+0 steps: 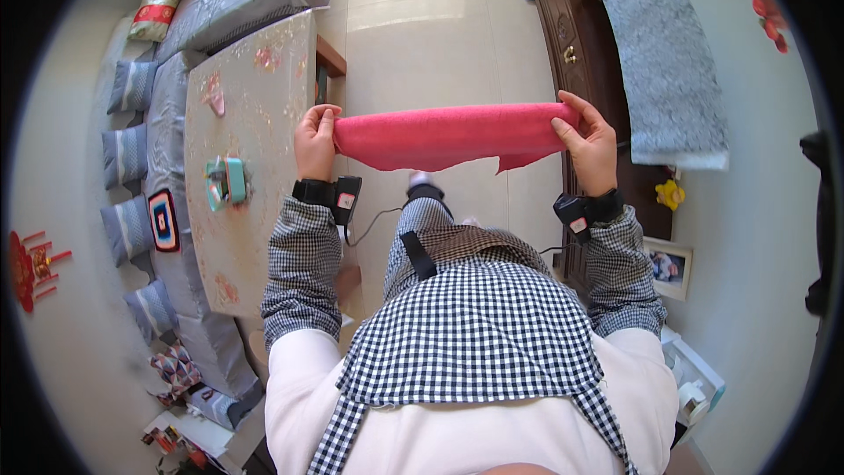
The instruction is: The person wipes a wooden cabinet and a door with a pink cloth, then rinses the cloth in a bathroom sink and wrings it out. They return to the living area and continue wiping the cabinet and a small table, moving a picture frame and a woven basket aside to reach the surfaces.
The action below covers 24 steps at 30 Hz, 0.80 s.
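A pink cloth point(448, 135) is stretched level between my two hands, above the tiled floor. My left hand point(316, 143) pinches its left end between thumb and fingers. At the right end, my right hand point(587, 142) grips the cloth with the thumb in front. The cloth looks folded along its top, and its lower edge hangs unevenly with a small pointed corner. Both wrists carry black straps with small black devices and cables.
On the left stands a table with a patterned cover point(264, 257), holding a turquoise container point(234, 179). Beyond it is a grey-covered sofa point(171, 158) with cushions. A dark wooden cabinet point(550, 20), partly under a grey-blue cloth point(666, 66), lines the right side.
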Each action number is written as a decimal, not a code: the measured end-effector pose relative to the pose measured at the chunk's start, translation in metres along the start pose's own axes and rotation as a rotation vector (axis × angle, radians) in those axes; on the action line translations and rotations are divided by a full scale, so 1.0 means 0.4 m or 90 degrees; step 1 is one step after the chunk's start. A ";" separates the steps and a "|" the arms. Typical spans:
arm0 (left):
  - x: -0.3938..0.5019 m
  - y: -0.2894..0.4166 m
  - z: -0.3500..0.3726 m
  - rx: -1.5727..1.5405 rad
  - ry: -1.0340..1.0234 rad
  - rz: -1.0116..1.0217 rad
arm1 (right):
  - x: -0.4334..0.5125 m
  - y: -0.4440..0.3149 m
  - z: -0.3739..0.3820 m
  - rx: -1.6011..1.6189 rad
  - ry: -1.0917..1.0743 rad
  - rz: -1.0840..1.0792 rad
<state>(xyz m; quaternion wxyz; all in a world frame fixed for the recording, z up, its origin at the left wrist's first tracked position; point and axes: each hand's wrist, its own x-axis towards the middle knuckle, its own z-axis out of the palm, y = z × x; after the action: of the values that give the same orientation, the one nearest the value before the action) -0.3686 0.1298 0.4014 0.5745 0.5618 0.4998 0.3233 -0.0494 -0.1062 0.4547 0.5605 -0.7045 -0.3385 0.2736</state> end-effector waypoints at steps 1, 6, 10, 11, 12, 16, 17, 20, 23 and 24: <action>0.075 0.019 0.016 -0.059 -0.014 -0.012 | 0.070 0.001 0.013 -0.022 0.014 -0.003; 0.479 0.125 0.074 0.010 -0.287 0.077 | 0.384 -0.011 0.088 -0.356 0.105 -0.140; 0.796 0.218 0.137 0.249 -0.371 0.219 | 0.646 -0.032 0.153 -0.398 0.177 -0.154; 0.855 0.237 0.154 0.313 -0.397 0.238 | 0.687 -0.035 0.158 -0.412 0.191 -0.139; 0.913 0.254 0.179 0.328 -0.411 0.275 | 0.733 -0.033 0.160 -0.403 0.216 -0.134; 1.128 0.304 0.307 0.375 -0.455 0.299 | 0.890 0.005 0.112 -0.463 0.242 -0.139; 1.173 0.315 0.343 0.406 -0.470 0.307 | 0.929 0.022 0.091 -0.528 0.240 -0.164; 1.309 0.319 0.478 0.465 -0.409 0.385 | 1.068 0.092 0.051 -0.345 0.254 -0.067; 1.447 0.352 0.630 0.554 -0.378 0.355 | 1.236 0.160 -0.007 -0.245 0.245 0.001; 1.511 0.367 0.654 0.609 -0.379 0.386 | 1.300 0.173 -0.011 -0.185 0.207 0.080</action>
<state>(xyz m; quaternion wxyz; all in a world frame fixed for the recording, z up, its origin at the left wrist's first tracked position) 0.0807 0.6327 0.3817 0.2574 0.9384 0.2268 0.0423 0.2889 0.2889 0.3851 0.4822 -0.8323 -0.2349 0.1396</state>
